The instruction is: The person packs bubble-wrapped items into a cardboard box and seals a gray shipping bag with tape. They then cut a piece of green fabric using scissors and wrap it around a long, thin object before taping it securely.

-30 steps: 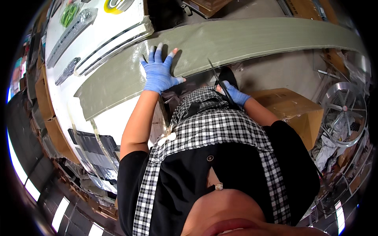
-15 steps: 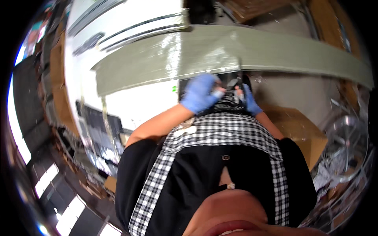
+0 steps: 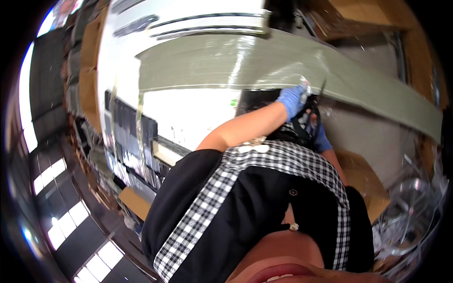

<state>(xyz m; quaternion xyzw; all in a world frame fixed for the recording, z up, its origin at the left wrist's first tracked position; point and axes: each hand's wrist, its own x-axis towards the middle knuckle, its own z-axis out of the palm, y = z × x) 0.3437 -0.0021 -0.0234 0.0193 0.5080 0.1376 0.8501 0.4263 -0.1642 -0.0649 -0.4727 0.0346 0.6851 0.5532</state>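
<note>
A long grey-green panel [image 3: 198, 61] wrapped in clear plastic lies across the surface in front of me. My left hand [image 3: 291, 101], in a blue glove with bare fingertips, reaches to its near edge. Its fingers are pinched on a bit of shiny clear plastic film [image 3: 305, 86]. Lower and to the right, close to my body, my right hand [image 3: 320, 137] in a matching glove is closed around a black tool [image 3: 313, 106]. A thin dark tip of that tool points up over the panel's edge; its exact kind is not clear. Dark items partly hide the right fingers.
Wrapped strips [image 3: 212, 26] lie beyond the panel on the white tabletop [image 3: 184, 111]. Dark wrapped pieces [image 3: 130, 120] are at the left. A cardboard box [image 3: 363, 181] stands at my right, near a metal reel [image 3: 410, 200] with loose plastic. More cardboard [image 3: 363, 14] is at the far right.
My left hand has moved right and slightly away from me, onto the plastic at the panel's near edge. The right hand sits lower, and a dark thin tip now shows. The view has shifted.
</note>
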